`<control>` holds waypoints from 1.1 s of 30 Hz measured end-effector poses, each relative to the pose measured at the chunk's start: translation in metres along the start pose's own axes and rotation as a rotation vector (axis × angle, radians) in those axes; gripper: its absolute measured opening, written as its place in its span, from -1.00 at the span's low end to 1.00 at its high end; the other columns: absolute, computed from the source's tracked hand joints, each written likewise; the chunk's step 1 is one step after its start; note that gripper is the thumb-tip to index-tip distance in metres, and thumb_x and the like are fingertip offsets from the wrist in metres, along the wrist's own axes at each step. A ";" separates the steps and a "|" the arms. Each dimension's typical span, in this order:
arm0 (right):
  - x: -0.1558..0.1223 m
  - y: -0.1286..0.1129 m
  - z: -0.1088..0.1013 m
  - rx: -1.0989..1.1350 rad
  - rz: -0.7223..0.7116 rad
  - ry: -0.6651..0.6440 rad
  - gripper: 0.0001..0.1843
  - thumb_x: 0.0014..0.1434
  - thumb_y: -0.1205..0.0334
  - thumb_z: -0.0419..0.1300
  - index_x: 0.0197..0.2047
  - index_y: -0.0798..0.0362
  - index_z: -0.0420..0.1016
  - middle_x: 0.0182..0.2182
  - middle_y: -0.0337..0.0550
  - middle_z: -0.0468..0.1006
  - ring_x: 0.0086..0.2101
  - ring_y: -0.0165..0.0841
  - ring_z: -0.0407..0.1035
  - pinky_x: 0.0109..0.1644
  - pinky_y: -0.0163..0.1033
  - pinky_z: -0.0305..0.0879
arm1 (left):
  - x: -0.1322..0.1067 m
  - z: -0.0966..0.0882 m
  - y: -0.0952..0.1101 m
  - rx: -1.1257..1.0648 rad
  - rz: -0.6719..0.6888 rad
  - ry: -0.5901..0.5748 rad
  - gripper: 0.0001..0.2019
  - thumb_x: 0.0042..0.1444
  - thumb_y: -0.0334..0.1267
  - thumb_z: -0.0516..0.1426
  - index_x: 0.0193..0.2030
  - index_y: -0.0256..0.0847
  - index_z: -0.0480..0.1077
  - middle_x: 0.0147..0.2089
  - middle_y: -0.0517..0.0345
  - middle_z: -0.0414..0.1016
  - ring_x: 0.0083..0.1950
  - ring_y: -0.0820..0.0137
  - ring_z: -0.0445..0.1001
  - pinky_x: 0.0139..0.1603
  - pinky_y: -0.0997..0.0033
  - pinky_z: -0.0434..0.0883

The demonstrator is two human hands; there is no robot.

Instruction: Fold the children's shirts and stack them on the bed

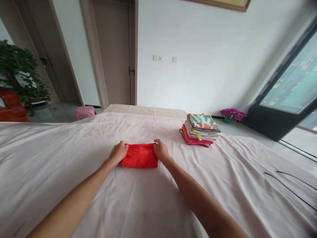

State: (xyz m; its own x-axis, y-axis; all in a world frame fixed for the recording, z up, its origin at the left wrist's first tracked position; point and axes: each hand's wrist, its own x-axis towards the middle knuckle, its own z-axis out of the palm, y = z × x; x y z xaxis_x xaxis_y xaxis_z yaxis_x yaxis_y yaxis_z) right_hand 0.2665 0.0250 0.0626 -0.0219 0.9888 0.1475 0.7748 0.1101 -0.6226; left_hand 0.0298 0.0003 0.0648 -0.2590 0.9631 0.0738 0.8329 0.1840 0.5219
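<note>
A red cloth (140,156), folded into a flat rectangle, lies on the pale sheet (138,198) in front of me. My left hand (120,151) pinches its far left corner. At the far right corner, my right hand (160,150) grips the same cloth between thumb and fingers. Both hands are closed, with the fingertips partly hidden. To the right of my right hand sits a stack of folded fabrics (199,129), a patterned green and orange one on top and pink and orange ones at the bottom.
Two thin dark cords (289,190) lie on the sheet at the right. Beyond its far edge are a pink stool (85,112) on the left and a purple flower pot (232,115) on the right. A leafy plant (22,72) stands far left.
</note>
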 end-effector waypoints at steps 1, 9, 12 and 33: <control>-0.002 -0.004 -0.003 -0.046 -0.005 0.014 -0.59 0.29 0.26 -0.02 0.17 0.04 0.37 0.04 0.04 0.50 0.01 -0.19 0.42 0.12 -0.05 0.29 | -0.003 -0.005 0.003 0.027 0.009 0.003 -0.69 0.22 -0.18 0.01 0.02 -0.25 0.39 -0.07 -0.19 0.59 -0.05 0.13 0.56 -0.08 0.27 0.37; -0.037 -0.049 -0.002 -0.097 -0.446 0.044 -0.48 0.39 0.24 -0.13 0.38 0.10 0.12 0.31 0.08 0.24 0.29 -0.17 0.12 0.34 0.00 0.07 | -0.037 0.003 0.043 0.113 0.499 0.035 -0.57 0.32 -0.31 -0.14 0.19 -0.33 0.38 0.18 -0.21 0.48 0.23 0.21 0.42 0.27 0.23 0.24; -0.044 -0.040 0.014 -0.254 -0.492 -0.106 -0.47 0.43 0.13 -0.15 0.39 0.09 0.13 0.35 0.06 0.19 0.35 -0.16 -0.01 0.39 0.07 -0.06 | -0.042 0.029 0.033 0.212 0.547 0.006 -0.54 0.29 -0.33 -0.09 0.26 -0.36 0.33 0.29 -0.24 0.37 0.35 0.13 0.29 0.38 0.09 0.10; -0.032 0.021 0.013 -0.349 -0.254 -0.130 -0.35 0.44 -0.03 -0.25 0.47 0.10 -0.05 0.43 -0.02 -0.03 0.39 -0.25 -0.13 0.43 -0.01 -0.31 | -0.043 0.039 -0.009 0.216 -0.019 0.245 -0.38 0.23 0.09 -0.02 0.17 -0.45 0.39 0.36 -0.49 0.19 0.43 -0.17 0.05 0.36 -0.13 -0.02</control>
State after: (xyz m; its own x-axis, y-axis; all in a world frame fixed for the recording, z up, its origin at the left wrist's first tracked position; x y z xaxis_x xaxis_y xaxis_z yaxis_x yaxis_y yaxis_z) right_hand 0.2754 -0.0029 0.0349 -0.3009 0.9416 0.1509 0.9008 0.3326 -0.2790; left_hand 0.0523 -0.0348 0.0241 -0.3634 0.8880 0.2818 0.9046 0.2640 0.3346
